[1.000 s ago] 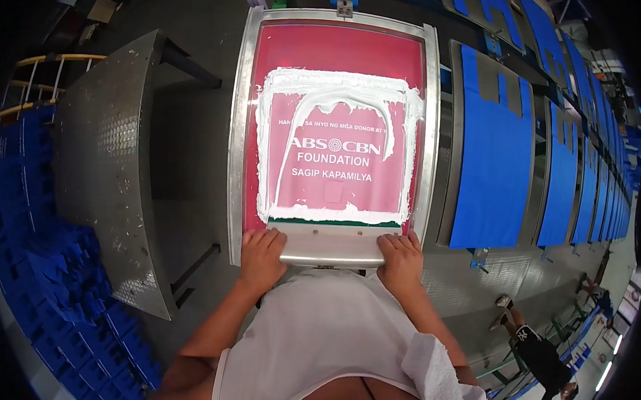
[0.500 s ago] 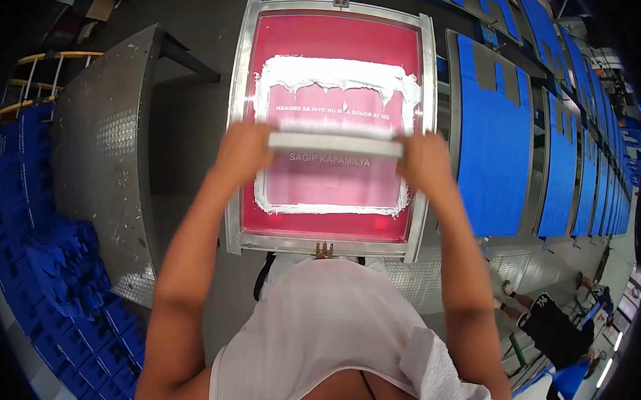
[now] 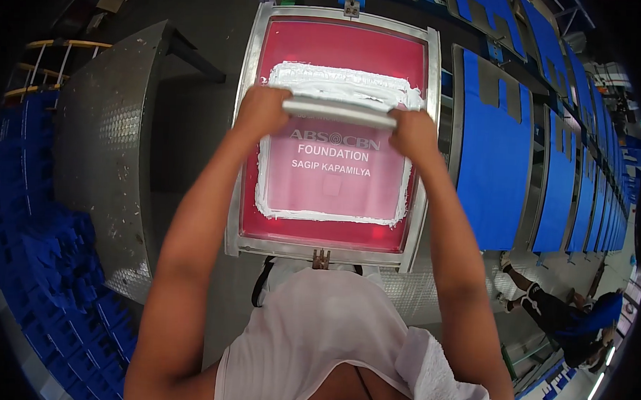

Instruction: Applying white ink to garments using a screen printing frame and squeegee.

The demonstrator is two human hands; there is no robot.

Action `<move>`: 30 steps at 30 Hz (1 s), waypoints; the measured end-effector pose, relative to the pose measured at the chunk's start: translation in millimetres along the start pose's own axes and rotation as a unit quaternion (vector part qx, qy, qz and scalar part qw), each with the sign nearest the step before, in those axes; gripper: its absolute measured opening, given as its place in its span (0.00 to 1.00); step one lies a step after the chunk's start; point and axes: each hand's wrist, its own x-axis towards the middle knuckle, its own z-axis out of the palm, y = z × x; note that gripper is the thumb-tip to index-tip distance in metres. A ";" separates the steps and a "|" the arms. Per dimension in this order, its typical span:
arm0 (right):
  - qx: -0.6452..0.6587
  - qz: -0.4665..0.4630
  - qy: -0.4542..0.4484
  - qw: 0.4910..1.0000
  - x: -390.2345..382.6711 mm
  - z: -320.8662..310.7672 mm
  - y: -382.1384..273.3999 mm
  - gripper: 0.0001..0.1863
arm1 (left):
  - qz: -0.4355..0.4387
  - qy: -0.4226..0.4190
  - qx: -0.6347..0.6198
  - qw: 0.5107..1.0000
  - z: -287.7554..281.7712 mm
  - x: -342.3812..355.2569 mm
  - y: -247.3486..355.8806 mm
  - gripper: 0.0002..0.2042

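In front of me lies a metal-framed printing screen (image 3: pixel 337 233) with red-pink mesh and white lettering. White ink (image 3: pixel 347 82) borders its middle and is thickest along the far side. A pale squeegee (image 3: pixel 340 113) spans the mesh just on the near side of that thick ink. My left hand (image 3: pixel 264 112) is closed around its left end, and my right hand (image 3: pixel 413 131) grips the right end. The squeegee's lower edge is hidden under its bar.
Boards bearing blue cloth pieces (image 3: pixel 488 150) run in rows at the right. A worn metal table (image 3: pixel 111 155) stands left, with stacked blue cloth pieces (image 3: pixel 53 260) beyond it. Another person (image 3: pixel 569 314) is at the far right. A white towel (image 3: pixel 438 377) hangs at my shoulder.
Both hands have moved the squeegee away from me toward the screen's far side. More lettering shows on the near side of it. The person at right has shifted posture.
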 end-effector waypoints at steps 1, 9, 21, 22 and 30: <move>-0.003 0.008 0.000 1.000 18.0 -5.6 7.0 0.16 | -0.017 -0.020 0.019 0.999 -4.4 19.3 -1.6 0.11; 0.052 -0.039 -0.073 0.995 78.3 -84.1 13.0 0.25 | -0.025 0.224 0.051 0.973 -66.0 11.1 7.4 0.19; 0.083 -0.110 -0.127 0.982 120.2 -55.8 6.7 0.28 | -0.279 -0.263 -0.570 0.727 114.6 -311.0 128.5 0.17; 0.066 -0.115 -0.097 0.986 119.9 -51.8 -3.2 0.27 | -0.292 -0.269 -0.626 0.671 116.7 -308.7 129.2 0.20; 0.038 -0.052 -0.067 0.996 96.6 -62.7 -37.6 0.28 | -0.183 -0.332 -0.621 0.686 66.9 -287.4 127.5 0.22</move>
